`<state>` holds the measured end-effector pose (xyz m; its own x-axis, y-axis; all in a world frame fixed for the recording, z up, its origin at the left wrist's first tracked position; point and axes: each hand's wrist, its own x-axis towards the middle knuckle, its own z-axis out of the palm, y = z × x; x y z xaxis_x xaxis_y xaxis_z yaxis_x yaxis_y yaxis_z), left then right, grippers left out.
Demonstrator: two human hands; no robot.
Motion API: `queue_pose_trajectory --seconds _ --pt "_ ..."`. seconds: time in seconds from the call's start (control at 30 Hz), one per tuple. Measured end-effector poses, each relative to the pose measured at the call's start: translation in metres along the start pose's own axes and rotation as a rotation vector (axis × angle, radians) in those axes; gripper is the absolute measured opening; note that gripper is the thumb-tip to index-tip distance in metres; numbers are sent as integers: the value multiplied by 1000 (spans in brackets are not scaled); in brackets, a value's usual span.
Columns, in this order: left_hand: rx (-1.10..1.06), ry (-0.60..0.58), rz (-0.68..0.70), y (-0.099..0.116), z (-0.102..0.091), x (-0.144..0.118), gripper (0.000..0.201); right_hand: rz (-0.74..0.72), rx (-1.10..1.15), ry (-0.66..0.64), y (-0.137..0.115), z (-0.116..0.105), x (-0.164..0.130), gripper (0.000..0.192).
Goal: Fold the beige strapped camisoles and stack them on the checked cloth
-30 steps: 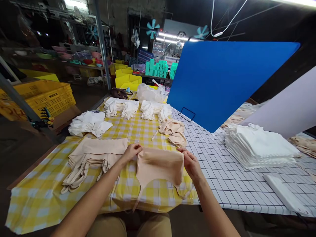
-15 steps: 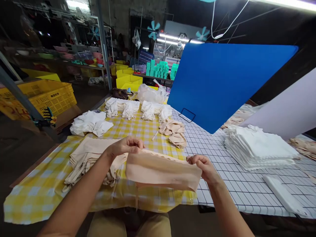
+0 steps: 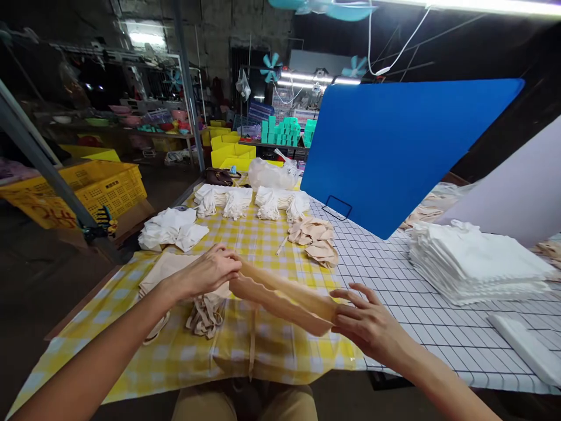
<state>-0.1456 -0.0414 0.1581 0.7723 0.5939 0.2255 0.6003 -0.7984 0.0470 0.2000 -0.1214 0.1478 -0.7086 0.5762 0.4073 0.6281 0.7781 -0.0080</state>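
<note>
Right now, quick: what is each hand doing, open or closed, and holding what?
Left hand: closed, pinching one end of the beige garment.
Right hand: fingers spread open, touching the garment's other end.

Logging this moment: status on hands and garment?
Left hand grips beige garment. Right hand open against its other end. Beige pile under left hand.
</note>
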Motion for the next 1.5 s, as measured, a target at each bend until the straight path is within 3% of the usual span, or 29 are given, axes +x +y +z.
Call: queue_pose_trajectory --seconds 0.13,0.33,0.5,0.73,0.87,1.07,1.27,1.37,1.5 --pt "105 43 -13 -12 8 -6 21 23 -11 -39 -1 -4 0 25" --pt "164 52 -6 -3 6 -8 18 99 13 -245 14 -7 0 31" --pt "38 -51 -75 1 9 -4 17 143 15 -383 20 -2 -1 30" --pt "-122 -14 -324 4 18 9 42 72 43 -330 21 -6 9 31" --pt "-89 -17 -375 6 19 16 41 62 -13 -254 27 -11 6 31" --pt "-52 -22 -214 16 21 9 18 122 -52 -245 43 -10 -9 34" --pt "-10 -84 -158 26 24 7 5 181 -24 -255 53 -3 -13 42" --pt "-102 -53 -108 21 23 6 12 208 64 -255 52 -7 -9 41" --pt "-382 -13 -14 15 10 -1 31 288 239 -307 43 -28 -4 38"
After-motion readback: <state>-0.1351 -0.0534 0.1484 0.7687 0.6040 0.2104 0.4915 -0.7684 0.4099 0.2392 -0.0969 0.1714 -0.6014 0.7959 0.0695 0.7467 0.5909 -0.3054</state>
